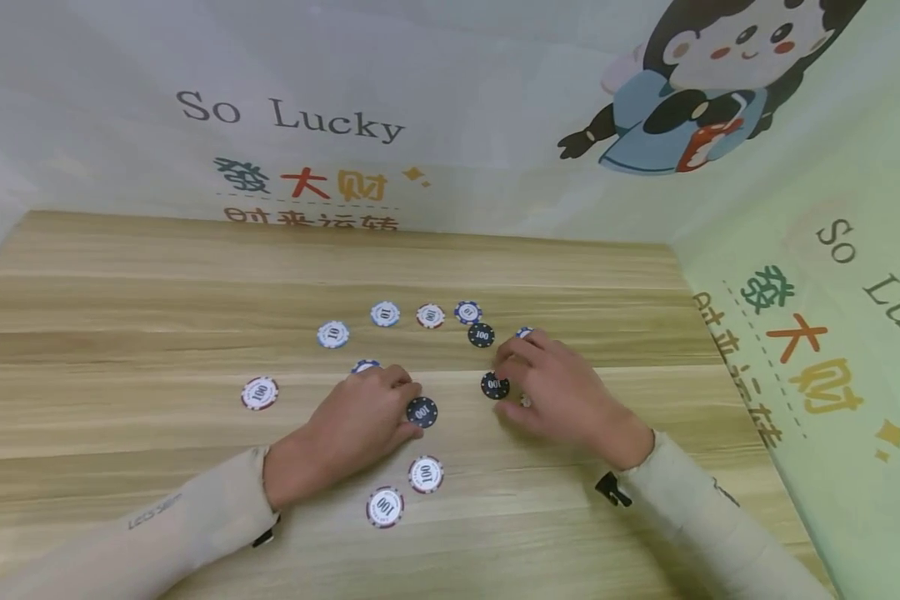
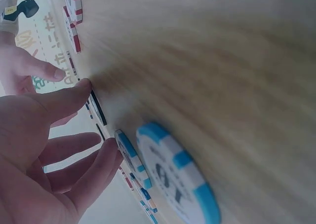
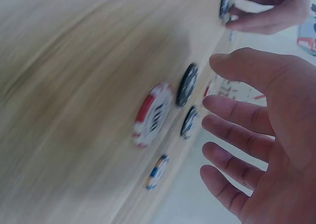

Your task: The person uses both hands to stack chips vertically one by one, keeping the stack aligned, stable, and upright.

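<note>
My left hand (image 1: 352,429) pinches a black poker chip (image 1: 422,412) marked 100 between thumb and fingers, at or close to the wooden tabletop. A blue-edged chip (image 1: 365,366) lies partly hidden behind that hand. In the left wrist view, light-blue-edged chips (image 2: 177,177) appear large beside the fingers. My right hand (image 1: 558,396) hovers with spread fingers over another black chip (image 1: 495,385). In the right wrist view its fingers hold nothing, and a red-and-white chip (image 3: 154,116) lies on the table below. A blue-edged chip (image 1: 524,332) shows just past the right fingers.
Farther back lie light-blue-edged chips (image 1: 385,314), a red-edged chip (image 1: 431,316), a dark-blue-edged chip (image 1: 468,312) and a black chip (image 1: 482,335). Red-edged chips lie at the left (image 1: 259,393) and in front (image 1: 386,507). Printed cloth walls (image 1: 480,183) border the table.
</note>
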Tool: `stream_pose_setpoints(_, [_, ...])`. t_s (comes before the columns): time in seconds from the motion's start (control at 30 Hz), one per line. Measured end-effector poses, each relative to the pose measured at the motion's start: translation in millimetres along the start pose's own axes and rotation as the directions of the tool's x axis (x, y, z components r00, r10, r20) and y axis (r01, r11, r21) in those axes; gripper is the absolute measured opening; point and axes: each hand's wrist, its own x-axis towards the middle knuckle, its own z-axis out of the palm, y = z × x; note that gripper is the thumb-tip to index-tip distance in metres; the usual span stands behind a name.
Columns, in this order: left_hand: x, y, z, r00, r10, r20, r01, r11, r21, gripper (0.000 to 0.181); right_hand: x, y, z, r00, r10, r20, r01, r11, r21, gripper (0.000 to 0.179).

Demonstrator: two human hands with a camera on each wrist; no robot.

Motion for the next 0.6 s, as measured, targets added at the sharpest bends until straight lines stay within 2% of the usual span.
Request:
stream_pose_setpoints(0.23, [-1.0,-0.6,-2.1,1.0,0.004,-0.005,-0.004,0.999,0.04,0.043,2.3,8.5,1.6,0.999,0.022,0.039,-0.021,1.0,-0.012,0.043])
stream_pose_setpoints(0.6, [0.3,0.0,-0.3,1.0,0.016,-0.026,-0.015,0.998,0.055,0.036,8.4,12.1,9.3,0.999,-0.019,0.04,0.019,1.0,-0.005,0.042])
